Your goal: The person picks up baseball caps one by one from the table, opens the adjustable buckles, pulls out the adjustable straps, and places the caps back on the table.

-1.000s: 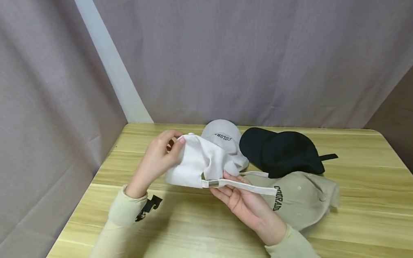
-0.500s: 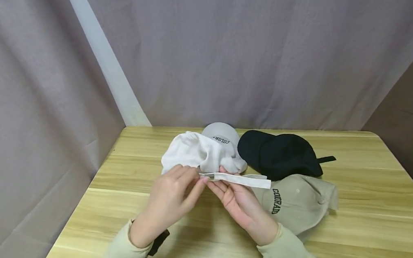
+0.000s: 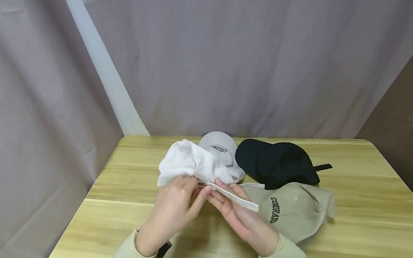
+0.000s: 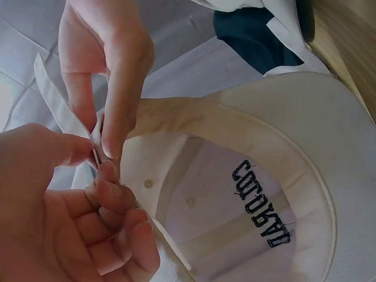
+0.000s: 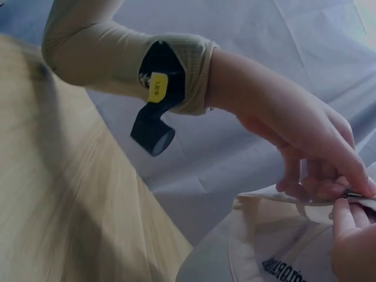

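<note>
A white baseball cap (image 3: 189,160) is held up with its back toward me, its long adjuster strap (image 3: 241,199) running off to the right. My left hand (image 3: 173,210) pinches the strap by the buckle with thumb and fingers. Palm turned up, my right hand (image 3: 248,222) pinches the band from the other side, and the strap crosses over its fingers. In the left wrist view the cap's inside (image 4: 194,194) shows dark lettering in reverse, and both hands' fingertips meet at the strap. The fingers largely cover the buckle. In the right wrist view the same meeting of fingers shows at the lower right.
Behind the white cap lies a light grey cap (image 3: 218,140) with dark lettering. A black cap (image 3: 284,162) rests to its right. Nearer, a beige cap (image 3: 295,212) lies beside my right hand. The wooden table (image 3: 373,242) ends at grey curtains (image 3: 213,56).
My left hand has left the white cap's crown and come right and down to the buckle, where it pinches the strap. The strap's free end now slants downward. My right hand stays nearly in place.
</note>
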Available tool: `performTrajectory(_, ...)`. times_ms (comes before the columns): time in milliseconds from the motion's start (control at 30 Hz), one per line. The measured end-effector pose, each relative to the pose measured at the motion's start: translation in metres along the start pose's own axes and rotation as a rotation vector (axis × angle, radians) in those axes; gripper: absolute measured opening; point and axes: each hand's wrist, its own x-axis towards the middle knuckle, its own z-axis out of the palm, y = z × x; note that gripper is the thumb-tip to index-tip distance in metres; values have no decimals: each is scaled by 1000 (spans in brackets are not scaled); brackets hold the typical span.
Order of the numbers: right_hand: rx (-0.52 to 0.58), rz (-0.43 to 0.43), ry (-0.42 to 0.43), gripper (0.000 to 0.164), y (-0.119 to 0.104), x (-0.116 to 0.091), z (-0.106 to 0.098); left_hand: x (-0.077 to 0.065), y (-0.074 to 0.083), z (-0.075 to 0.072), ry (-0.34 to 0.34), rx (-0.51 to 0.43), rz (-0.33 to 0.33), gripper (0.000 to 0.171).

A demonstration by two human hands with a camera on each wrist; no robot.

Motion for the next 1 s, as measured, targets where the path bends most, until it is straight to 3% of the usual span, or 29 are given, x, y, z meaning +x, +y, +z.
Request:
performTrajectory(300, -154, 62, 28, 14, 4, -8, -1, -8, 3, 4, 33, 94, 24, 26)
performTrajectory(567, -194, 73, 34, 24, 8, -8, -7, -10, 4, 11, 111, 214, 96, 28)
performTrajectory(733, -183, 77, 18, 40, 6, -8, -8, -12, 5, 11, 118, 176, 79, 19)
performTrajectory(1000, -119, 76, 6, 55, -1, -5, -7, -10, 0, 1, 64, -15, 53, 20)
